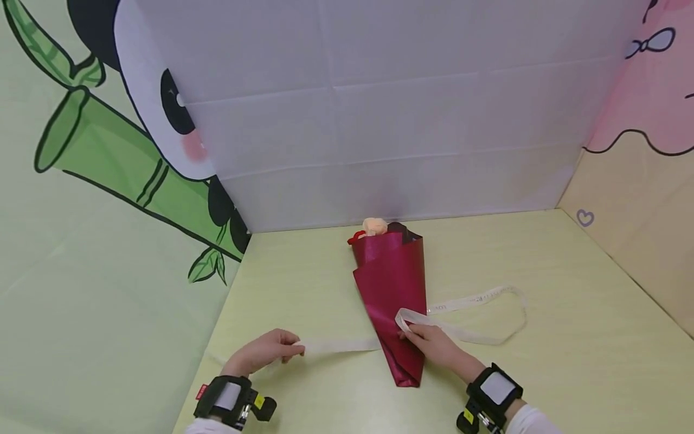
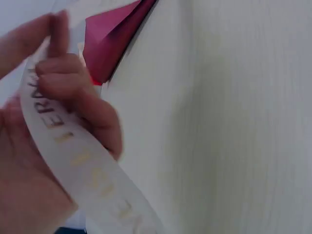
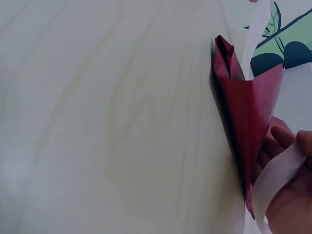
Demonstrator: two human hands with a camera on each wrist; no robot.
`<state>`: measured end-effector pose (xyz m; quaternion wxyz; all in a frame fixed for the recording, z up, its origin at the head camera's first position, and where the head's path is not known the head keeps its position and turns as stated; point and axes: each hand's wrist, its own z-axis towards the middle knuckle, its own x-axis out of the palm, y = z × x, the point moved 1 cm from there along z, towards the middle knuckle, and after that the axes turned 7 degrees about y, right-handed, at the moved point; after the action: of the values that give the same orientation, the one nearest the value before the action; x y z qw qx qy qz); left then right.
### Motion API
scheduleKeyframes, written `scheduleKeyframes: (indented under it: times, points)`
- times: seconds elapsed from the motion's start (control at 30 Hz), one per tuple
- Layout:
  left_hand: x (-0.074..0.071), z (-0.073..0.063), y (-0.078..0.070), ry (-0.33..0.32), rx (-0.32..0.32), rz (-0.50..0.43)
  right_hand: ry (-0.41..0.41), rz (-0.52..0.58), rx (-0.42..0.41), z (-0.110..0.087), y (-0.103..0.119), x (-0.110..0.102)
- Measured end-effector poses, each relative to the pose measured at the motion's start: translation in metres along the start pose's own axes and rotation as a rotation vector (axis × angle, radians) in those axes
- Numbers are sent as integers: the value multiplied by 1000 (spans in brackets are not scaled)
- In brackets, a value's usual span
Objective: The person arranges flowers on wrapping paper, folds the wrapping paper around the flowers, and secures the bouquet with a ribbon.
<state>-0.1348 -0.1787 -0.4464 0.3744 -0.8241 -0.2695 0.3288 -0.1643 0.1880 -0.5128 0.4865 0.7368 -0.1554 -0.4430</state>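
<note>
A bouquet [image 1: 391,289] in dark red wrapping lies on the table, its flower end toward the back wall and its narrow end toward me. A white ribbon [image 1: 341,346] with printed lettering passes by its lower part. To the left of the bouquet, my left hand [image 1: 269,349] pinches one length of the ribbon, which in the left wrist view runs across the palm with gold letters [image 2: 80,158]. My right hand [image 1: 434,345], over the lower wrapping, pinches another part of the ribbon between thumb and finger. How the ribbon passes under the bouquet is hidden.
Loose ribbon [image 1: 517,313] loops on the pale table [image 1: 585,361] right of the bouquet. A peach flower [image 1: 374,226] and a red one show at the top of the wrapping. Cartoon-printed sheets [image 1: 379,120] stand as walls at the back and sides.
</note>
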Motion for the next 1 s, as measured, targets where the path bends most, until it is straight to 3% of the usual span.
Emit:
scheduleKeyframes:
  times: [0.1,0.2,0.3,0.4,0.6,0.7,0.83,1.0]
  points:
    - [10,16,-17,-126,129,-101,-14,25,8,0,2,-3]
    - [26,36,-46,-220,282,-188,-20,100,-1,4,6,-8]
    - [44,56,-77,-233,412,-211,-32,176,-3,12,14,-11]
    - [59,73,-101,-216,503,-177,-64,170,-14,20,27,-13]
    - [75,95,-126,-187,496,-143,-135,-46,-108,30,51,-19]
    - [80,104,-132,-163,499,-90,-110,-90,-174,29,56,-21]
    - [85,111,-135,-104,479,-6,-64,-29,-212,25,56,-21]
    - [89,115,-130,-68,408,18,-126,76,-135,26,57,-20]
